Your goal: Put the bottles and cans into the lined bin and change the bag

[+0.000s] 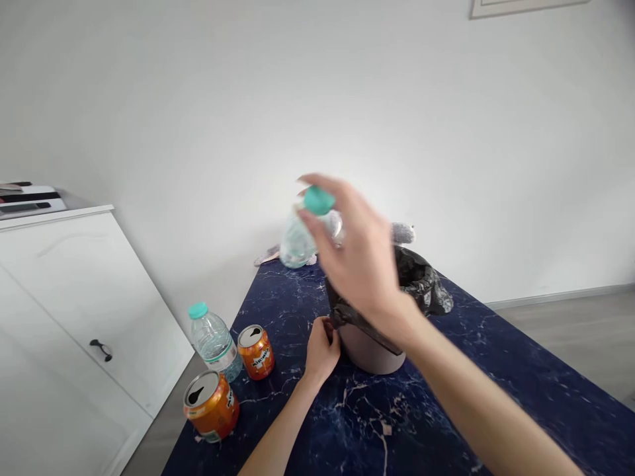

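While the right grip (364, 258) pinches a bottle (296, 243) by its teal cap (318, 200), we note the body hanging tilted below the fingertips, raised over the tabletop (357, 430) and blurred. We find the left grip (321, 350) curled beside the bin (372, 350), under the black liner (426, 284); we cannot tell whether it pinches anything. We record two cans (213, 410) and a second bottle (213, 340) upright to its left.
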`<state>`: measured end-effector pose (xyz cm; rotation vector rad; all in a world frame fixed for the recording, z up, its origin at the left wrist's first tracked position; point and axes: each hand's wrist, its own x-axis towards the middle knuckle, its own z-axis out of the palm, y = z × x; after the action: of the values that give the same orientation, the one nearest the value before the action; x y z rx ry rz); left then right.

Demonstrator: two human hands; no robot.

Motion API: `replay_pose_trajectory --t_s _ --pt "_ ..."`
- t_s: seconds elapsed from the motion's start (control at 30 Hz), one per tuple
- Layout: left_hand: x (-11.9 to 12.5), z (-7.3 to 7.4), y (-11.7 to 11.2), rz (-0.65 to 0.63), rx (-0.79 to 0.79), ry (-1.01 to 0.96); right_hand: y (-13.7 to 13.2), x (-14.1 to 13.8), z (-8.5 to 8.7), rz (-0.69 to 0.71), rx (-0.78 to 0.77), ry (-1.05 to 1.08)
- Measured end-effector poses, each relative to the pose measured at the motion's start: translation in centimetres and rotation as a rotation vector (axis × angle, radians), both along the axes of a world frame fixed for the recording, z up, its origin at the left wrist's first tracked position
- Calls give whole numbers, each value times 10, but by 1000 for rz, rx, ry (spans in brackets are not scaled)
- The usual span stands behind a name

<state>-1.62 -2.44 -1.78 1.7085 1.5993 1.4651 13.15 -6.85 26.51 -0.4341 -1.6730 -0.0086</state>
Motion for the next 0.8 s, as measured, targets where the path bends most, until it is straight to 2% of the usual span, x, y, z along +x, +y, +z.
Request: replay_pose_trajectory --t_s 0.07,0.13,0.23,0.3,0.37,0.43,0.5,0.6,0.7,0.8 --pt "2 7 0 34 53 6 -5 41 12 -103 39 43" --pt "3 15 -3 99 142 -2 -5 70 15 -198 33 23" --pt "5 28 -12 151 404 135 7 89 5 -248 -68 -74" --pt "6 34 -20 94 613 330 20 91 -9 -212 -175 -158" --pt "8 38 -27 21 757 497 29 89 -22 -137 -286 -260" --pt "12 40 -32 -13 825 587 32 85 -31 -32 -371 -326" --pt "15 43 -34 -17 826 615 26 81 -34 64 -412 -319" --pt "18 43 -33 -57 759 632 10 66 -32 145 -369 -262" --pt "14 32 -29 -99 674 629 -3 36 -35 248 -268 -293" --pt "5 13 -23 -150 608 525 -6 -8 -47 340 -225 -405"
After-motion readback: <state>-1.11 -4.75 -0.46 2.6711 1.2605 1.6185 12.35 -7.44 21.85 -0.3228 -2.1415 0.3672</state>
